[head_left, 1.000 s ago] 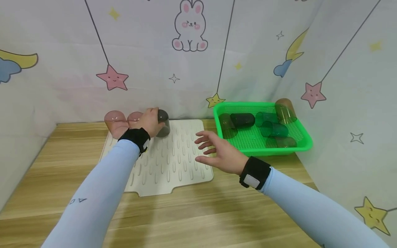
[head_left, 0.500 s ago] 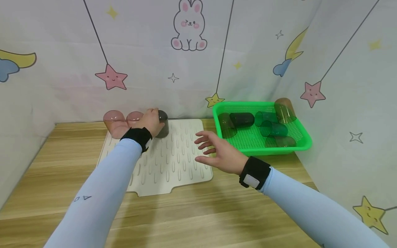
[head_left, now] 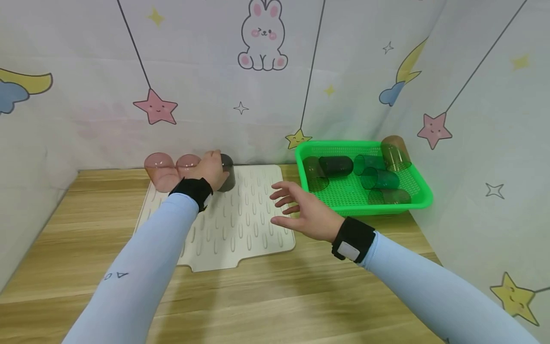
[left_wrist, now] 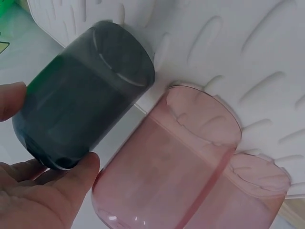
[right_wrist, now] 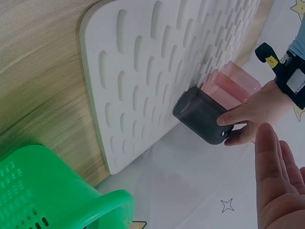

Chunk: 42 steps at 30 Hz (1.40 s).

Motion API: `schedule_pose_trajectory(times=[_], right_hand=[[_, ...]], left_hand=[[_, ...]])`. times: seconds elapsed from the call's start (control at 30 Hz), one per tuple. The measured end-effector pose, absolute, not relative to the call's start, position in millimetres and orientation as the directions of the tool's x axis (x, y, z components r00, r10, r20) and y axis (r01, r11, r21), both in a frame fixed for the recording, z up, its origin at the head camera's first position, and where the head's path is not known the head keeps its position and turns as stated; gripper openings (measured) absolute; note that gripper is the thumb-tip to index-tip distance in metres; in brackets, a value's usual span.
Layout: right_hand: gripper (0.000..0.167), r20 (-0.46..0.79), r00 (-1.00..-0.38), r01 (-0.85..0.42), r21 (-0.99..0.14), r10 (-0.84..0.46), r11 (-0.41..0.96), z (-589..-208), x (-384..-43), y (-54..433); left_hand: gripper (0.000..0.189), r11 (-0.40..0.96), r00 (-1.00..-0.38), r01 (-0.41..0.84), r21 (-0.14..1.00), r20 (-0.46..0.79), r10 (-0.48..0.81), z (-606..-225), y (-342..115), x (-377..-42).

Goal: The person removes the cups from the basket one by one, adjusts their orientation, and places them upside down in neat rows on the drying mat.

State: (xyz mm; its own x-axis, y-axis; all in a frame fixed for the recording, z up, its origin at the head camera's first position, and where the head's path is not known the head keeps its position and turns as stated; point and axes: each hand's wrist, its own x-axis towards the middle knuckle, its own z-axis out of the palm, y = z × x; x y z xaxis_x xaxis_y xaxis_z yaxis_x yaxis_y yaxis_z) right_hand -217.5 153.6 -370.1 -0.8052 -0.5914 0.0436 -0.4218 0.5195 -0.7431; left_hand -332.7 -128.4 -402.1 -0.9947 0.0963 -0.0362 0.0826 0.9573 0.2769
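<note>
My left hand [head_left: 212,170] grips a dark grey see-through cup [head_left: 229,177] near its rounded base, thumb on one side and fingers on the other. The cup [left_wrist: 86,95] stands mouth down on the back part of a white ridged drying mat [head_left: 253,215]. Close by on its left are two pink see-through cups, one nearer [left_wrist: 162,162] and one farther [left_wrist: 262,191], also mouth down. Over the mat's right edge hovers my right hand [head_left: 307,212], fingers spread and slightly bent, holding nothing.
A green plastic basket [head_left: 356,210] sits right of the mat, with several tinted cups lying in it. An amber cup [head_left: 395,154] leans at its back right corner. A printed curtain [head_left: 206,71] hangs behind the wooden table [head_left: 258,306].
My left hand and the dark cup have shifted very slightly to the right and down on the mat. My right hand stays where it was.
</note>
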Motion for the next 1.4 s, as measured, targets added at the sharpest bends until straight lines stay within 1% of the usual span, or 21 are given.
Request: schedule_pose_trajectory(times=[0.23, 0.4, 0.57, 0.7, 0.9, 1.07, 1.4], right_hand=[[0.07, 0.047, -0.808, -0.425, -0.736, -0.587, 0.527, -369, -218, 155], [0.07, 0.058, -0.806, -0.438, -0.728, -0.59, 0.527, -369, -218, 156], [0.067, 0.056, -0.809, -0.442, -0.713, -0.585, 0.544, -367, -220, 157], [0.063, 0.061, -0.81, -0.452, -0.7, -0.584, 0.553, -366, -223, 158], [0.056, 0.067, -0.795, -0.48, -0.677, -0.603, 0.558, -363, -226, 157], [0.052, 0.091, -0.785, -0.511, -0.653, -0.612, 0.558, -359, -229, 156], [0.047, 0.14, -0.799, -0.544, -0.583, -0.585, 0.603, -345, -243, 166]], left_hand=[[0.073, 0.955, -0.994, 0.1, 0.281, -0.015, 0.109, -405, -127, -337], [0.07, 0.947, -0.989, 0.147, 0.285, 0.017, 0.149, -404, -126, -338], [0.068, 0.941, -0.986, 0.166, 0.296, 0.036, 0.163, -401, -126, -335], [0.068, 0.928, -0.984, 0.177, 0.328, 0.046, 0.171, -397, -126, -329], [0.066, 0.888, -0.974, 0.227, 0.399, 0.114, 0.198, -391, -129, -313], [0.064, 0.872, -0.958, 0.283, 0.4, 0.17, 0.232, -386, -127, -293], [0.062, 0.83, -0.928, 0.369, 0.418, 0.214, 0.305, -375, -129, -257]])
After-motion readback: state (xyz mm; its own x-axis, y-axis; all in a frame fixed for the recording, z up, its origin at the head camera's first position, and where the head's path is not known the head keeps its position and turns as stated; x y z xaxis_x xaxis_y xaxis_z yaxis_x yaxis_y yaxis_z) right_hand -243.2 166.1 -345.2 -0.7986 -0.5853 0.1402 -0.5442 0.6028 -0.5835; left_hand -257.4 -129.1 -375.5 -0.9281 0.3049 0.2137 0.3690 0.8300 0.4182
